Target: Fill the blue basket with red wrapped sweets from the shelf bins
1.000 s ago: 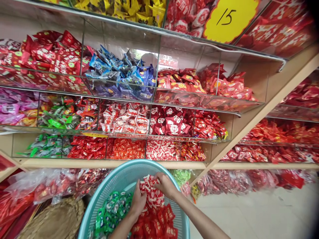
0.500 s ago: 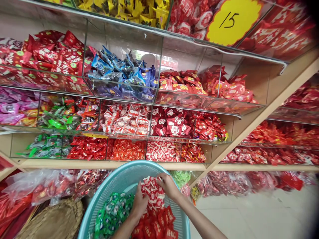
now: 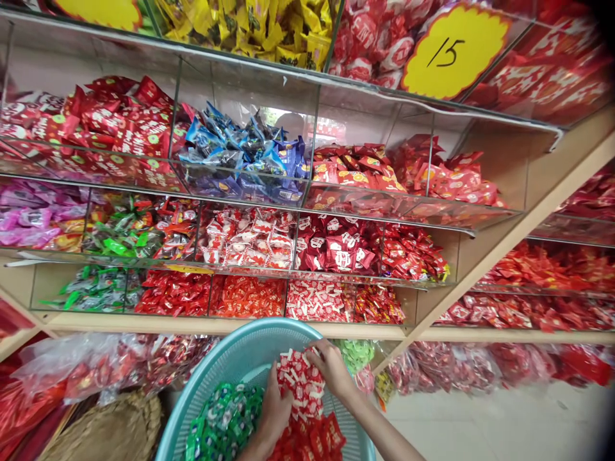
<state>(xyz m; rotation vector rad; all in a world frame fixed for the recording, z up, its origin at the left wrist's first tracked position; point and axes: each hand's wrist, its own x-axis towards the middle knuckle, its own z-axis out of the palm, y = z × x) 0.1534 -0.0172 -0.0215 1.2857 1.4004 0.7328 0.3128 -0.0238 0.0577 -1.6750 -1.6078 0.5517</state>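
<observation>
Inside a turquoise plastic basket [image 3: 192,400], my two hands cup a heap of small red-and-white wrapped candies [image 3: 302,383]. My left hand [image 3: 277,406] is curled against the heap's left side, its fingers partly hidden. From the right, my right hand [image 3: 331,366] presses on the heap with bent fingers. Green wrapped candies [image 3: 225,419] fill the basket's left part. Larger red packets [image 3: 317,440] lie just below the red-and-white heap, close to my wrists.
Glass-fronted shelves of sorted candies rise ahead, among them a matching red-and-white compartment [image 3: 319,301]. A yellow price sign [image 3: 456,51] reads 15. A wooden shelf edge [image 3: 144,322] runs behind the basket. Bagged candies [image 3: 96,368] and a woven straw item [image 3: 106,432] are at lower left.
The view has tilted slightly, so shelves and basket sit a little lower and farther right. Both hands stay around the red-and-white candies.
</observation>
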